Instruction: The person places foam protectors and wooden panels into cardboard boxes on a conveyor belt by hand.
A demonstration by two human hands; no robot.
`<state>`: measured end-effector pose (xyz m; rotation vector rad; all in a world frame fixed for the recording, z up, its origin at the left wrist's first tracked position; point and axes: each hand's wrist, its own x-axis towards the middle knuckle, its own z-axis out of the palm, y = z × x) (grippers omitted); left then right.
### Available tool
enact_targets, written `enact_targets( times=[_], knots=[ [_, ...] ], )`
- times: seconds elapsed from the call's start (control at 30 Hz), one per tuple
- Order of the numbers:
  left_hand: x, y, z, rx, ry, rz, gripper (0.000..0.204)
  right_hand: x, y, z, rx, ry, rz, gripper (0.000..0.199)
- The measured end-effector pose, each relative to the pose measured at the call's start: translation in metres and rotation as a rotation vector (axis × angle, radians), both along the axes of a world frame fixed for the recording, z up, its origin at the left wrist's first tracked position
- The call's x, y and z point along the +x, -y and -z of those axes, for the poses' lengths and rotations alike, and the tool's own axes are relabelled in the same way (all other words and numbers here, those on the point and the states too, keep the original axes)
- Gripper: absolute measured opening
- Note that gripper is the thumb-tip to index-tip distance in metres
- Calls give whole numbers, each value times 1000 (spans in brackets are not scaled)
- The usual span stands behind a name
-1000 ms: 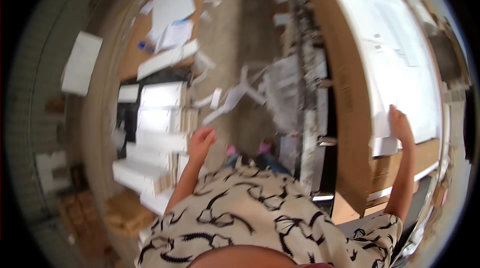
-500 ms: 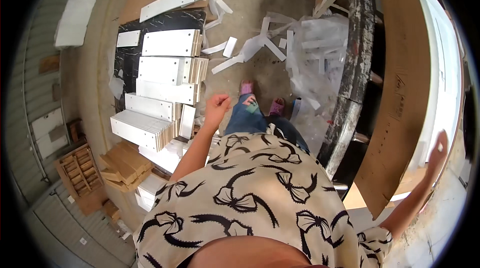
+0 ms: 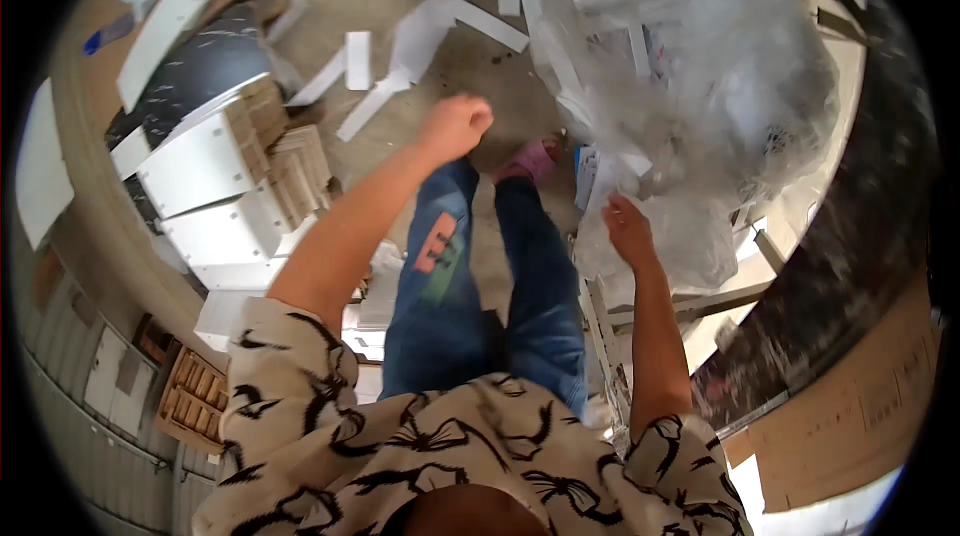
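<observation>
My left hand (image 3: 455, 128) is raised in front of me, its fingers curled into a loose fist with nothing visible in it. It hangs over the floor, apart from the white strips beyond it. My right hand (image 3: 628, 228) hangs lower, with loosely bent fingers slightly apart and nothing seen in them. Behind it lies a big heap of clear plastic wrap (image 3: 690, 96); whether the hand touches the wrap I cannot tell. Stacks of white boards (image 3: 195, 161) with small holes stand to the left of my left arm.
White strips (image 3: 485, 24) litter the concrete floor ahead. A dark-edged table (image 3: 830, 236) and a large cardboard sheet (image 3: 850, 396) run along my right. Farther left are a blue bottle (image 3: 108, 34), a long white board (image 3: 165, 41) and a wooden rack (image 3: 192, 401).
My body has moved forward and bent toward the floor strips and plastic. My right hand has come off the white boards on the right to hang by the plastic. My left hand stays curled.
</observation>
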<state>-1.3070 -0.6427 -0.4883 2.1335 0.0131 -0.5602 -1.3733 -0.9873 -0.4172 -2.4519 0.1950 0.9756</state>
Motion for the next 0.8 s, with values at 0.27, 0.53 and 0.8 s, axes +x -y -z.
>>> enact_targets(
  times=[0.27,0.53,0.8],
  knots=[
    [140,162,197,109,137,662,20,0,131,182,-402,161,129,26],
    [208,258,340,403,169,497,25,-36,203,196,-516,-69,307,23],
    [188,252,327,872,-10,770,50,-41,109,148,-344,281,250,20]
  ],
)
